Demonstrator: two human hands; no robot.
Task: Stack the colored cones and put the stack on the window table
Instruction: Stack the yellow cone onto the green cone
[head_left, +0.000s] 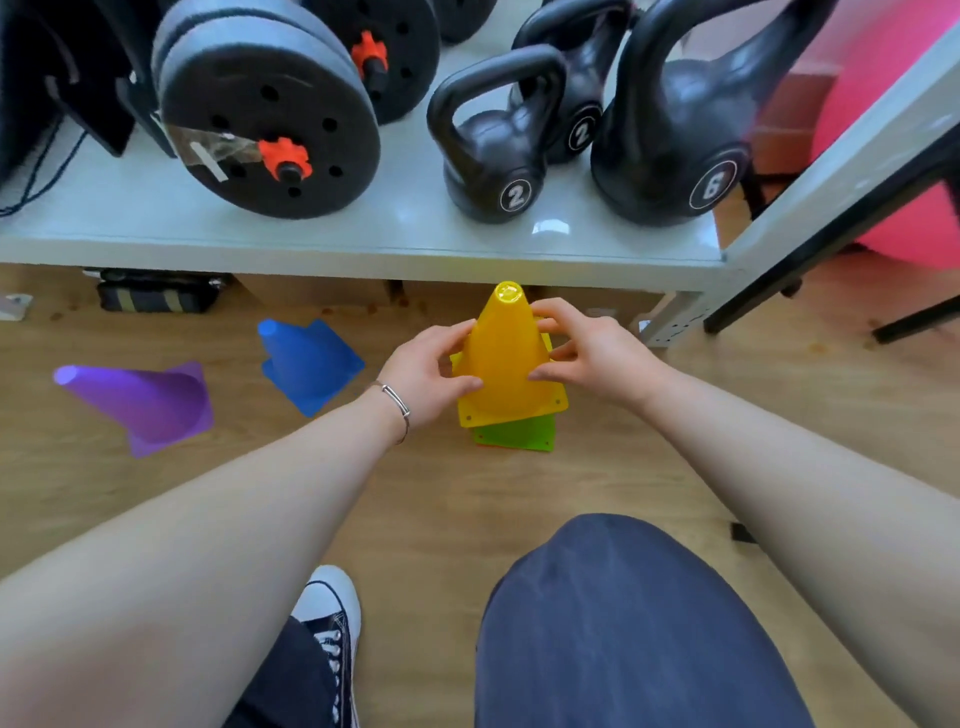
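Observation:
A yellow cone (506, 358) stands upright on the wooden floor, on top of a stack whose green base (519, 434) shows beneath it, with a thin orange edge under that. My left hand (428, 371) grips the yellow cone's left side and my right hand (589, 351) grips its right side. A blue cone (306, 364) lies tipped on the floor to the left. Further left a purple cone (140, 402) lies on its side, tip pointing left.
A low white table (363, 228) just beyond the stack carries black weight plates (270, 130) and three kettlebells (493, 156). A pink ball (893, 130) sits at the far right behind black table legs. My knee (623, 623) and shoe (330, 618) are in the foreground.

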